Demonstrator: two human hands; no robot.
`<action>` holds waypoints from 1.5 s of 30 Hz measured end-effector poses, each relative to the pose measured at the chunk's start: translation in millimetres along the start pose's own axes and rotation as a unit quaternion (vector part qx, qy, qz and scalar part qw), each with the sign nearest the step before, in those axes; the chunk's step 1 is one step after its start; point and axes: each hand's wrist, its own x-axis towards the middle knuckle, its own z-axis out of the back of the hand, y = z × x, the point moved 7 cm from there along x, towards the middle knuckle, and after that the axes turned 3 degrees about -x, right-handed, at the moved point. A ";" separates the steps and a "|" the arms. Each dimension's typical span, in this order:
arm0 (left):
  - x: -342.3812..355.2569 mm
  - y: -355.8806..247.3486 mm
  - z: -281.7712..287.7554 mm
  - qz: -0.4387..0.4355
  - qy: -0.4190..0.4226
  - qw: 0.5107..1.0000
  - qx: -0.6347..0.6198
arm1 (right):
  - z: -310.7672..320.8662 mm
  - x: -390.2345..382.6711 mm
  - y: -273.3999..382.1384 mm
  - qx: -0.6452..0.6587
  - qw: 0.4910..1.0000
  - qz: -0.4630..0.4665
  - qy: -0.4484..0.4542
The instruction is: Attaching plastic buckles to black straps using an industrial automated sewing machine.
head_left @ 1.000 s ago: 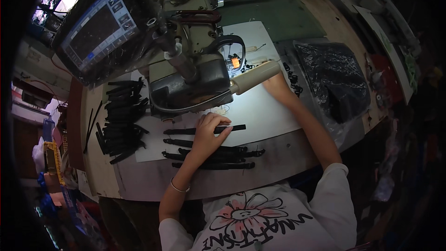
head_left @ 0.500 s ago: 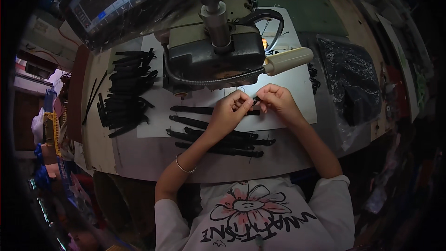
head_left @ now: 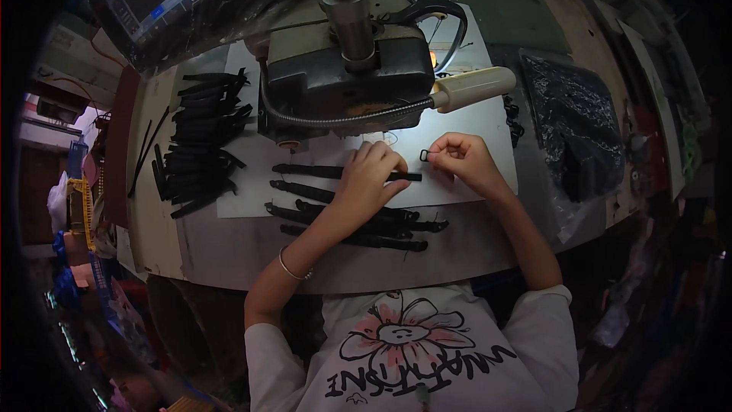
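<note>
- Closest to the camera wearer: white tee (head_left: 427, 351) with a flower print, tucked up to the table edge.
- Next up, a few thin black strips (head_left: 385, 243) lying roughly side by side on the tabletop (head_left: 229, 259).
- Left hand (head_left: 371, 178) is draped over another black strip (head_left: 408, 177), which pokes out past the thumb; can't tell if it's pinching or just resting.
- Right hand (head_left: 463, 160) has a small black buckle (head_left: 422, 156) pinched in its fingertips, held near that strip's end, not touching it.
- White sheet (head_left: 492, 168) under both hands.
- Plastic bag (head_left: 576, 130) off right, black strip pile (head_left: 202, 137) off left.
- Past the hands, a machine head (head_left: 351, 84), lit screen (head_left: 183, 0) beyond.
</note>
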 end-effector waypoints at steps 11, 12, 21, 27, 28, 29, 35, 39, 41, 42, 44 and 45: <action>0.8 28.4 -8.7 0.097 -0.029 0.964 -0.246 | -24.3 -8.3 8.3 -0.111 0.992 0.064 0.003; -0.3 25.6 -2.3 0.071 -0.044 0.976 -0.202 | -24.8 -5.9 10.6 -0.093 0.992 0.080 -0.012; -6.7 27.1 23.4 0.083 -0.176 0.971 -0.138 | -23.2 -11.4 39.0 -0.260 0.923 0.219 -0.178; -9.5 23.5 25.0 0.056 -0.195 0.974 -0.104 | -43.8 -17.1 44.1 -0.339 0.881 0.256 -0.208; -9.4 22.5 24.5 0.050 -0.190 0.976 -0.091 | -46.3 -17.0 43.4 -0.357 0.874 0.256 -0.208; -10.1 22.6 23.5 0.051 -0.191 0.976 -0.092 | -47.9 -16.4 42.4 -0.357 0.874 0.256 -0.207; -12.4 11.1 20.6 0.000 -0.199 0.980 -0.011 | -58.8 -17.4 44.1 -0.423 0.819 0.323 -0.213; -13.4 12.7 20.7 0.006 -0.206 0.978 0.001 | -61.7 -15.3 40.2 -0.418 0.825 0.325 -0.197; -13.4 14.7 21.6 0.011 -0.199 0.980 -0.002 | -61.3 -14.6 39.4 -0.415 0.828 0.320 -0.199; -13.2 18.0 24.8 0.025 -0.196 0.980 0.008 | -58.0 -13.4 37.8 -0.400 0.841 0.303 -0.199; -13.6 25.6 26.7 0.056 -0.179 0.982 0.009 | -53.8 -11.7 35.6 -0.385 0.855 0.286 -0.199; -13.9 24.9 26.6 0.058 -0.179 0.982 0.009 | -54.4 -9.9 34.7 -0.369 0.866 0.284 -0.184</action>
